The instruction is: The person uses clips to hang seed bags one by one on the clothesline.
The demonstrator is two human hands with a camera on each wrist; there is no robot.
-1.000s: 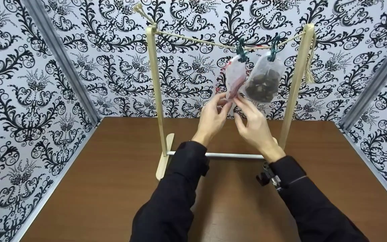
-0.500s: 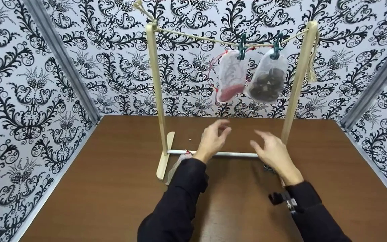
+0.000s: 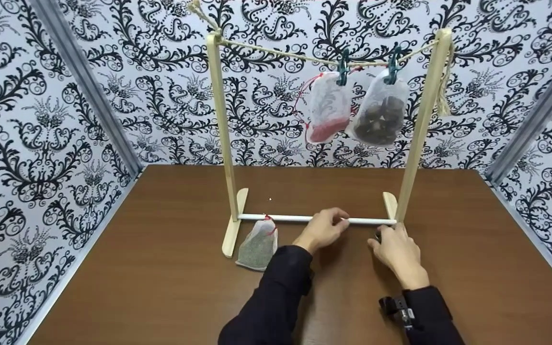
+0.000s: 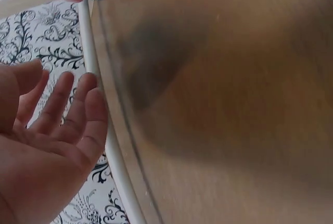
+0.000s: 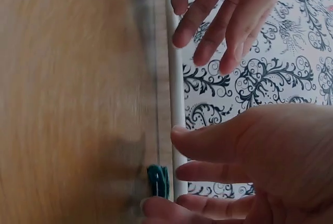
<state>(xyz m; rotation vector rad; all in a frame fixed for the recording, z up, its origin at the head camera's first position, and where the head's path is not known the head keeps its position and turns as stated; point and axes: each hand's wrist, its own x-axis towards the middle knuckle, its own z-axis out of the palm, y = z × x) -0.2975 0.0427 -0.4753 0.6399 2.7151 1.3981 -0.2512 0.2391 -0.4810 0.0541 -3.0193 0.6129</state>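
My right hand (image 3: 397, 249) reaches down by the right foot of a wooden stand, fingers spread and slightly bent. A dark green clothespin (image 5: 157, 181) lies right at its fingertips on the table, mostly hidden in the head view. My left hand (image 3: 325, 229), fingers loosely bent and holding nothing, is over the white crossbar (image 3: 372, 221). Two mesh bags hang from the rope, each by a green clothespin: one with pink contents (image 3: 328, 108), one with dark brown contents (image 3: 380, 117). A third mesh bag (image 3: 258, 247), with greenish contents and a red drawstring, lies left of my left forearm.
The stand's left post (image 3: 223, 129) and right post (image 3: 419, 134) rise from flat wooden feet. A rope (image 3: 281, 55) sags between their tops. Patterned walls (image 3: 175, 110) enclose the brown table (image 3: 161, 287) at the back and sides.
Both hands have let go of the pink bag and come down to the crossbar, the right one to the clothespin. The pink bag now hangs free, and the greenish bag has come into view.
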